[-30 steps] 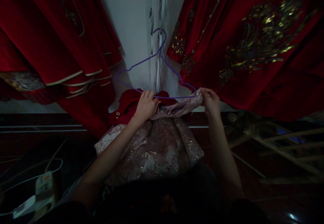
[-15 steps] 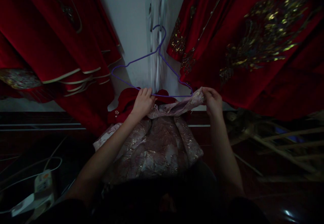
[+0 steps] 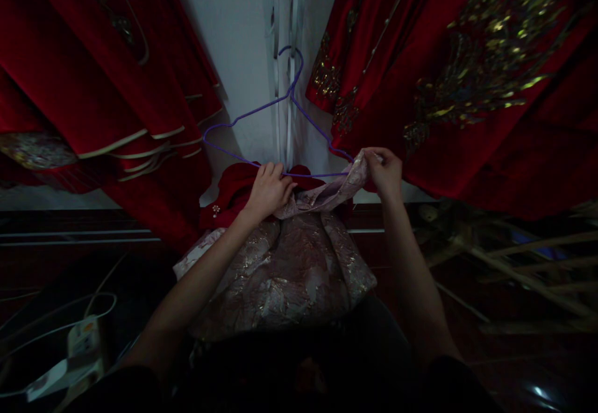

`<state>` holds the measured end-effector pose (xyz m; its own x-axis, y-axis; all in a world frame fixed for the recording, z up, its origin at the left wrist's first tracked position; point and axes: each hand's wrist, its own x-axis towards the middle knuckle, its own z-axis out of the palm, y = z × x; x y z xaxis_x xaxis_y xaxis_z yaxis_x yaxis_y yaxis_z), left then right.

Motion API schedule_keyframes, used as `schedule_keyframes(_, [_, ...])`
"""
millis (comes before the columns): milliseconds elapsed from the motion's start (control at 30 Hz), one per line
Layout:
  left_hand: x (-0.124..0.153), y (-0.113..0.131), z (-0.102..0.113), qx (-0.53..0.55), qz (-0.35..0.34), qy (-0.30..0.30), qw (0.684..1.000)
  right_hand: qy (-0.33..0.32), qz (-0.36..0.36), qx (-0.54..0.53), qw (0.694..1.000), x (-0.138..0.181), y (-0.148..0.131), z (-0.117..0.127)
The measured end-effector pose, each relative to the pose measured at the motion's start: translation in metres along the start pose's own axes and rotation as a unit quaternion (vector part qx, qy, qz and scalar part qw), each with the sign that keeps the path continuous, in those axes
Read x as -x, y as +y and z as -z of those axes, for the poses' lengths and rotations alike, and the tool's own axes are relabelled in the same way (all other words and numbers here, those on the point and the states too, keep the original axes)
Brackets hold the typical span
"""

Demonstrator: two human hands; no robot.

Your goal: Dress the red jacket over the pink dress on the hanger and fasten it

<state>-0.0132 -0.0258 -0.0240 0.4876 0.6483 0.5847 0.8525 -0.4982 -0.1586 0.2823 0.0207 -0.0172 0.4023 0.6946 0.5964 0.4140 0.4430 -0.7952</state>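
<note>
A purple clothes hanger (image 3: 248,113) is held upright by its bottom bar, hook up, in front of the pale wall. My left hand (image 3: 271,190) is closed round the middle of that bar. From the right, my right hand (image 3: 385,173) pinches the edge of a pale pink brocade garment (image 3: 299,270) and has it drawn up over the hanger's right corner, which the cloth partly hides. The rest of the garment, with shiny gold threads, spreads below, across my lap. Behind the bar shows a red cloth (image 3: 231,189) with a small beaded ornament.
Red garments (image 3: 154,89) with pale trim hang on the left, and red ones with gold sequins (image 3: 495,70) on the right. A power strip (image 3: 85,341) with cables lies lower left. A wooden rack (image 3: 527,276) stands at lower right, dimly lit.
My right hand has moved slightly left and up, bringing the garment's edge over the hanger's right corner, which was bare before. My left hand keeps its hold on the bar.
</note>
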Motion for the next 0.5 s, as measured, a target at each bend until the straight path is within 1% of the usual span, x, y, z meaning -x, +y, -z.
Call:
schedule_keyframes(133, [0.001, -0.003, -0.001, 0.021, -0.002, -0.003, 1.000, -0.008, 0.001, 0.008, 1.000, -0.006, -0.005, -0.007])
schedule_keyframes(233, [-0.004, 0.000, -0.003, 0.042, 0.000, -0.004, 0.999, -0.027, 0.030, 0.023, 0.999, -0.009, -0.018, -0.019])
schedule_keyframes(367, [-0.017, 0.015, -0.013, 0.090, 0.006, -0.009, 0.996, -0.038, 0.069, 0.062, 0.995, -0.016, -0.037, -0.042])
schedule_keyframes(500, [-0.030, 0.035, -0.027, 0.147, 0.025, 0.006, 0.989, -0.031, 0.104, 0.082, 0.991, -0.026, -0.041, -0.057])
